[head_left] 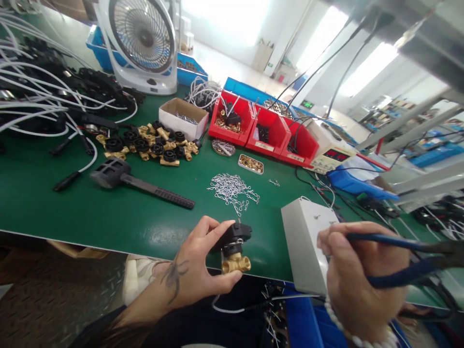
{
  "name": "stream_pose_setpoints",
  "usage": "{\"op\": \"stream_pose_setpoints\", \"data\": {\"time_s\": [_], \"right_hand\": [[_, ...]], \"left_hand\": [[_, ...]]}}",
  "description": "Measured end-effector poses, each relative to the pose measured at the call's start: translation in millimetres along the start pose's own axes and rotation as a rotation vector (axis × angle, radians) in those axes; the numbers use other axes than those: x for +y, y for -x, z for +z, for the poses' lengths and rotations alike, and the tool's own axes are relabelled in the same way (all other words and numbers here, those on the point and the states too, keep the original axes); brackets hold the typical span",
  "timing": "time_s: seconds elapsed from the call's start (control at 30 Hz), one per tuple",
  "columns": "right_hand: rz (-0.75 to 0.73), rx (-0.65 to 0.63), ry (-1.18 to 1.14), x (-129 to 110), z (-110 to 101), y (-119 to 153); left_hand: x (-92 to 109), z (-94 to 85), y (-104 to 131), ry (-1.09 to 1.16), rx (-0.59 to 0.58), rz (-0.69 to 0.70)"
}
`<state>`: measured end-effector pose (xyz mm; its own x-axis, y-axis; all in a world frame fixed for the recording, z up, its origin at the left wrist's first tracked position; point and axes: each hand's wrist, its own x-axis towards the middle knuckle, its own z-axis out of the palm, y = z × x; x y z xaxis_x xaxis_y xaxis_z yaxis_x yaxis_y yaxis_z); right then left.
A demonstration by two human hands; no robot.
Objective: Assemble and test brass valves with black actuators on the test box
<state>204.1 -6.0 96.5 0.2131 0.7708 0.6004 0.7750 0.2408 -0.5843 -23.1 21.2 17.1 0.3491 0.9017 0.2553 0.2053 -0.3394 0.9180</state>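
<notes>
I pinch the valve between left hand thumb and fingers at the bench edge, brass body crosswise, while my right hand, well apart rightward, curls round the pliers.

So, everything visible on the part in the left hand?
The part has a black, plastic-looking housing above a round collar with thin shiny metal on it, then a brass-coloured fitting with round openings. The left hand holds it, housing up, between thumb and fingers near the front edge of the green bench.
</notes>
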Motion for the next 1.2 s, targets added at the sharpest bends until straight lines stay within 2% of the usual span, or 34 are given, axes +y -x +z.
{"op": "stream_pose_setpoints", "data": {"time_s": [0.03,0.1,0.13,0.17,0.2,0.3,0.33,0.37,0.4,0.47,0.5,0.53,0.57,0.67,0.7,0.73,0.77,0.83,0.87,0.9,0.93,1.03,1.07,1.1,1.13,1.2], "right_hand": [[-0.026,-0.116,0.008,0.0,2.1,1.6],[-0.111,-0.501,0.099,-0.1,4.4,2.6],[-0.136,-0.652,0.144,-0.2,3.9,1.7],[-0.137,-0.700,0.163,-0.4,2.6,0.3],[-0.113,-0.620,0.161,-0.5,0.8,-1.2],[0.017,-0.083,0.037,0.0,-1.2,-1.1],[0.037,0.023,0.004,0.6,0.0,1.0],[0.034,0.000,-0.003,1.3,1.7,3.5],[0.010,-0.135,0.017,2.0,3.3,5.8],[-0.070,-0.543,0.114,2.8,3.7,7.3],[-0.103,-0.675,0.155,2.6,2.1,6.0],[-0.112,-0.686,0.186,2.0,-0.4,3.7],[-0.096,-0.567,0.203,1.1,-3.3,1.0],[0.042,0.008,0.115,-1.9,-7.2,-3.3],[0.060,0.100,0.076,-2.1,-5.9,-2.4],[0.045,0.070,0.055,-1.8,-3.6,-0.5],[0.001,-0.072,0.057,-0.9,-1.0,1.6],[-0.104,-0.491,0.128,1.5,2.4,4.2],[-0.123,-0.638,0.163,2.6,2.5,3.9],[-0.112,-0.674,0.186,3.3,1.5,2.7],[-0.070,-0.584,0.190,3.5,-0.1,1.0],[0.076,-0.066,0.101,2.3,-3.0,-1.7],[0.081,0.012,0.077,1.8,-2.3,-0.8],[0.055,-0.030,0.076,1.4,-1.1,0.7],[0.005,-0.174,0.100,1.2,0.3,2.4],[-0.107,-0.563,0.185,1.0,1.6,4.1]], "left_hand": [[0.2,0.0,-0.2,0.001,-0.004,0.001],[0.4,-0.2,-0.5,0.004,-0.009,-0.003],[0.4,-0.3,-0.6,0.006,-0.011,-0.005],[0.5,-0.4,-0.6,0.008,-0.012,-0.005],[0.5,-0.5,-0.7,0.010,-0.012,-0.002],[0.8,-0.5,-1.1,0.014,-0.019,0.011],[0.8,-0.4,-1.3,0.016,-0.020,0.011],[0.8,-0.2,-1.3,0.017,-0.021,0.009],[0.6,0.0,-1.3,0.018,-0.020,0.005],[0.1,0.2,-1.2,0.021,-0.016,-0.004],[-0.3,0.3,-1.1,0.022,-0.014,-0.005],[-0.8,0.3,-1.0,0.022,-0.015,-0.002],[-1.3,0.3,-1.1,0.021,-0.016,0.007],[-2.1,0.4,-1.6,0.002,-0.021,0.039],[-2.0,0.5,-1.7,-0.004,-0.019,0.041],[-1.7,0.7,-1.7,-0.009,-0.016,0.039],[-1.3,0.8,-1.7,-0.011,-0.011,0.033],[-0.3,0.9,-1.2,-0.008,-0.004,0.019],[0.2,1.0,-0.9,-0.004,-0.005,0.014],[0.6,1.0,-0.7,0.000,-0.006,0.013],[0.9,1.0,-0.6,0.004,-0.007,0.014],[1.3,1.1,-0.9,0.005,-0.008,0.021],[1.3,1.2,-1.1,0.000,-0.006,0.021],[1.3,1.3,-1.3,-0.004,-0.004,0.019],[1.2,1.4,-1.4,-0.008,-0.003,0.018],[1.0,1.5,-1.3,-0.011,-0.001,0.015]]}}
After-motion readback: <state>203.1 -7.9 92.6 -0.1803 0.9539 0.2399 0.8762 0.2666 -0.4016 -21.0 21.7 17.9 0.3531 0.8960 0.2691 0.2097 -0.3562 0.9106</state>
